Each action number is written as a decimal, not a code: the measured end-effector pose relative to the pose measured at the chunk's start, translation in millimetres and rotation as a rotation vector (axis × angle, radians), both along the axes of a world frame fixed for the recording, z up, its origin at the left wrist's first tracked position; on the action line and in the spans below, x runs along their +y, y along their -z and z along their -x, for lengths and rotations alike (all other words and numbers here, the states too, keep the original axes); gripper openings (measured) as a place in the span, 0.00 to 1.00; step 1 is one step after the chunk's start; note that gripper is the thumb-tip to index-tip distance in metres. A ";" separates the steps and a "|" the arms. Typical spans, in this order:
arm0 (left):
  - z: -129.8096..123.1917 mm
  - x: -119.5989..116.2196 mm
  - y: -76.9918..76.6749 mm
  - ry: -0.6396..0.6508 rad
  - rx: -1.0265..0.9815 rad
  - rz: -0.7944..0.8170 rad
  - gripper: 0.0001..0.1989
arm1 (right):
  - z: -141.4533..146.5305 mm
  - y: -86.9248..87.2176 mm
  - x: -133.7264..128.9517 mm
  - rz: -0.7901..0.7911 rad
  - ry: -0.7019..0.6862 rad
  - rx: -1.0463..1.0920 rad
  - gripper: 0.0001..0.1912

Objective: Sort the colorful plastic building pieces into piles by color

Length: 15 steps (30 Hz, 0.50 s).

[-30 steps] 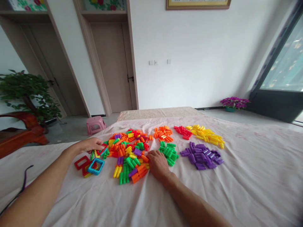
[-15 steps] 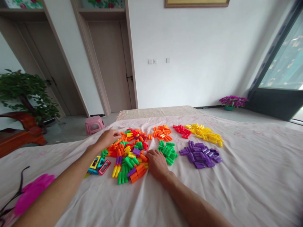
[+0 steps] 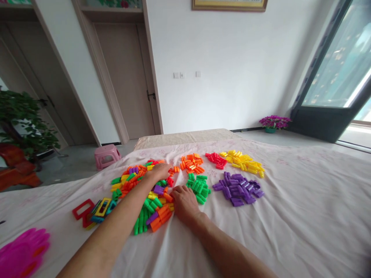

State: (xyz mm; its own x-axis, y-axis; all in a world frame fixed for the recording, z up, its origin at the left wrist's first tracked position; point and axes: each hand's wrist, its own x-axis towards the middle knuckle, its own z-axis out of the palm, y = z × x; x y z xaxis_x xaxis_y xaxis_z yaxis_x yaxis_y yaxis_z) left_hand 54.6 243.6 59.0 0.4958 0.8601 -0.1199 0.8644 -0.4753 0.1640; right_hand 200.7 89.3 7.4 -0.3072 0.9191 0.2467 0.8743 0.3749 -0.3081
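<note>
My left hand reaches over the far part of a mixed pile of plastic building pieces in orange, green, yellow, red and purple. Its fingers curl together near some orange pieces; what they hold, if anything, is hidden. Low against the pile's right edge lies my right hand, fingers bent and a little apart, touching orange and yellow pieces. Just right of it is a heap of green pieces. Beyond are single-colour heaps: orange pieces, red pieces, yellow pieces and purple pieces.
A pale cloth with folds covers the surface. Rectangular coloured frames lie left of my left forearm. A bright pink plastic item is at the lower left. A pink stool stands on the floor behind.
My left hand has moved right across the mixed pile, from its left far side to near the orange pieces. My right hand stays at the pile's edge. The view has turned slightly.
</note>
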 end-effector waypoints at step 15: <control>82.6 0.5 -5.6 -0.144 -0.061 0.287 0.18 | 1.2 -1.5 -0.6 0.009 0.003 -0.017 0.12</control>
